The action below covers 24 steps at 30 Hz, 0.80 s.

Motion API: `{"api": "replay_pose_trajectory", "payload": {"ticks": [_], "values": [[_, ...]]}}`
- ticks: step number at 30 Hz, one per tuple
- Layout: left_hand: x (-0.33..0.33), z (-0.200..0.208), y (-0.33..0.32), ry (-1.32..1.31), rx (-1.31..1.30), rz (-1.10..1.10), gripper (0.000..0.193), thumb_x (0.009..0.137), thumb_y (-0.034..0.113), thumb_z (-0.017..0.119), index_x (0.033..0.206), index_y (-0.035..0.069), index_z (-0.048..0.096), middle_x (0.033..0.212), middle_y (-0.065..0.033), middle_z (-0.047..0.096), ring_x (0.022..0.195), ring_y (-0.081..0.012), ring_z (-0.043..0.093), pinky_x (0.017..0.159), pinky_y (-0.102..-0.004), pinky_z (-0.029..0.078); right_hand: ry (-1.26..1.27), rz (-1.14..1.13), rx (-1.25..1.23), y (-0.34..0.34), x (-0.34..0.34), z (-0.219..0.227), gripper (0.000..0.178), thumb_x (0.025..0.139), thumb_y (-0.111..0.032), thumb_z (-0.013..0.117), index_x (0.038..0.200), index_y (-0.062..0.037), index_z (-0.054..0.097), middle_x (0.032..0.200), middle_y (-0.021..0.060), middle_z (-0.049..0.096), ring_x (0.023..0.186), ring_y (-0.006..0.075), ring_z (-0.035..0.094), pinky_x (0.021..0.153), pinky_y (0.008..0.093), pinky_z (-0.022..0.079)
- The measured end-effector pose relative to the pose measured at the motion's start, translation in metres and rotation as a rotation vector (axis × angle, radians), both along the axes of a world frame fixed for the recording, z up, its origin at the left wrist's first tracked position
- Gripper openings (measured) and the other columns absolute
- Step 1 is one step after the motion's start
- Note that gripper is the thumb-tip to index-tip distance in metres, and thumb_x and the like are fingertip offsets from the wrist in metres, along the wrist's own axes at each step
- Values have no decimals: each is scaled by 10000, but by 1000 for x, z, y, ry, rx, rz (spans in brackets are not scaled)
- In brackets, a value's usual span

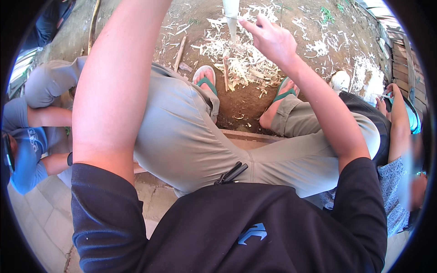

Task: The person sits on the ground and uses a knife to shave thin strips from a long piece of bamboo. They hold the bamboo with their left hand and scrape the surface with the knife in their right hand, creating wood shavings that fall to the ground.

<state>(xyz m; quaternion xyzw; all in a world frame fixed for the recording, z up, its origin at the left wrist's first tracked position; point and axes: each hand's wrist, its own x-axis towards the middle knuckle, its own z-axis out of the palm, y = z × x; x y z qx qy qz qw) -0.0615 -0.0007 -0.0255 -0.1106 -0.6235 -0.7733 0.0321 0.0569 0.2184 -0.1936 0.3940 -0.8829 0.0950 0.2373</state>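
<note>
So, the main thing here is a pale, off-white tapered piece, smooth-looking, wider up top and narrowing to a slim lower end. It's up at the top edge, a bit right of centre, and its upper part is cut off by the frame. A thin dark line crosses it, running toward the index finger of the right hand. That hand is just beside the piece, index finger poking out, the other fingers kinda curled; can't tell if it's gripping anything. Left hand's out of frame past the top, so no clue there. In the view, curly pale shavings show around the narrow end, scattered over brown dirt.
</note>
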Motion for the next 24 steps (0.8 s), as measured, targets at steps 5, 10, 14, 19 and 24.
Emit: {"api": "replay_pose_trajectory", "payload": {"ticks": [5,10,14,19,24], "values": [[10,3,-8,43,-20,9,538,961,572,543,1047,46,620,715,-121,662,665,-263,719,640,-389,597,-33,6,-67,-10,-6,16,449,854,-89,692,1224,-341,724,887,-25,602,564,165,634,454,336,519],[22,1,6,165,-44,33,594,964,568,523,1187,23,602,740,-156,675,682,-278,718,628,-415,598,-52,-48,44,-7,2,4,460,874,-97,671,1260,-344,709,855,10,578,544,173,620,447,319,514],[11,6,1,32,-82,-15,620,966,572,509,1234,18,582,781,-170,679,683,-286,715,616,-425,599,-50,-29,103,0,-2,6,499,851,-87,682,1279,-344,690,886,8,593,550,160,619,448,316,521],[7,2,4,19,-55,-15,611,965,578,508,1201,21,589,782,-173,679,666,-285,709,607,-416,595,-77,2,49,2,5,-10,513,832,-63,681,1271,-328,690,872,0,583,573,152,627,451,301,524],[10,5,7,76,-84,9,617,949,594,531,1187,27,589,753,-191,698,639,-283,697,606,-409,590,-65,-42,188,3,4,-8,522,824,-49,671,1261,-335,681,933,4,622,582,162,637,454,298,533]]}}
